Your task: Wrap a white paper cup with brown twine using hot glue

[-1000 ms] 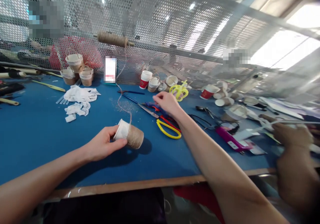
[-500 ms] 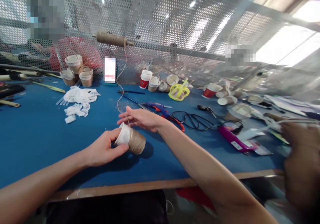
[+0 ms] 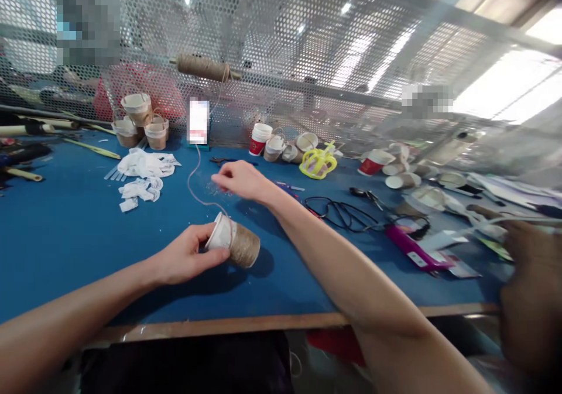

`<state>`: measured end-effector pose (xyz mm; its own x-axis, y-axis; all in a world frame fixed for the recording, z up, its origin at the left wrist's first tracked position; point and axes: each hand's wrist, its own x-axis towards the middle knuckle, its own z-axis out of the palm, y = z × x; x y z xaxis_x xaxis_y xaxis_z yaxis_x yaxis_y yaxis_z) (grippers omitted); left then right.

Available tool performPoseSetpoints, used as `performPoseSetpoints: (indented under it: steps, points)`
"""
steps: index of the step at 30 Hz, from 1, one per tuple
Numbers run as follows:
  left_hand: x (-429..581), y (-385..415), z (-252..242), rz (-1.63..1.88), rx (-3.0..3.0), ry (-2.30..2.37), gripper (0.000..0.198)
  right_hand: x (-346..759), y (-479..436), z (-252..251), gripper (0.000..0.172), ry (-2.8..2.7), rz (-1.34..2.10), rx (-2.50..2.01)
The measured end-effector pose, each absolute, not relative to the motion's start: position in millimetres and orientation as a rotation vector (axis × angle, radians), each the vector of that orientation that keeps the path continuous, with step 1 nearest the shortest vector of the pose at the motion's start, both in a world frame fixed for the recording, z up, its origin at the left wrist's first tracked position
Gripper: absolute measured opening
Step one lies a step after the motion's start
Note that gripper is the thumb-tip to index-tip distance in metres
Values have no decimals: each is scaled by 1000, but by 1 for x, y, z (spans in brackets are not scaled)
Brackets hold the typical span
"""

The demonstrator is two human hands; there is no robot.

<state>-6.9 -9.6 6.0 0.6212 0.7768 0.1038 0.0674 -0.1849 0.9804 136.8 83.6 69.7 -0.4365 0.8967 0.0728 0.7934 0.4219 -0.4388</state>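
My left hand (image 3: 191,252) grips a paper cup (image 3: 235,240) by its white rim, thumb outside and fingers at the mouth. The cup lies tilted on its side just over the blue table, its lower part wrapped in brown twine. A loose strand of twine (image 3: 189,178) curves from the cup toward the back, below the twine spool (image 3: 202,67) on the mesh. My right hand (image 3: 239,180) is closed, fingers curled, above the table beyond the cup. What it holds, if anything, is hidden. Its wrist partly covers a blue glue gun (image 3: 285,189).
Twine-wrapped cups (image 3: 137,113) are stacked at back left, near white scraps (image 3: 147,164) and a phone (image 3: 198,122). More cups and a yellow crown-shaped piece (image 3: 318,163) stand behind. Black cable (image 3: 338,215) and a purple device (image 3: 415,250) lie right, near another person's blurred arm (image 3: 531,288).
My right hand has moved away from the cup toward the back and its fingers have curled. The twine has slackened into a curve on the left. My left hand keeps its hold on the cup.
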Motion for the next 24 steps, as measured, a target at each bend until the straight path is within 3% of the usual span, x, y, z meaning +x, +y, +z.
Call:
performPoseSetpoints:
  steps: [6,12,15,19,24]
  points:
    - [-5,-10,9,783,1624,736,25,235,104,59,22,-1924,312,-1964]
    - [-5,-10,13,761,1633,779,26,270,104,37,28,-1742,580,-2250]
    - [-6,-10,13,760,1662,807,27,271,106,30,28,-1611,714,-2229]
    - [-6,-9,13,771,1680,810,26,269,95,41,10,-1460,833,-2021]
    - [-7,-8,12,794,1757,831,22,251,49,65,7,-1457,959,-1671]
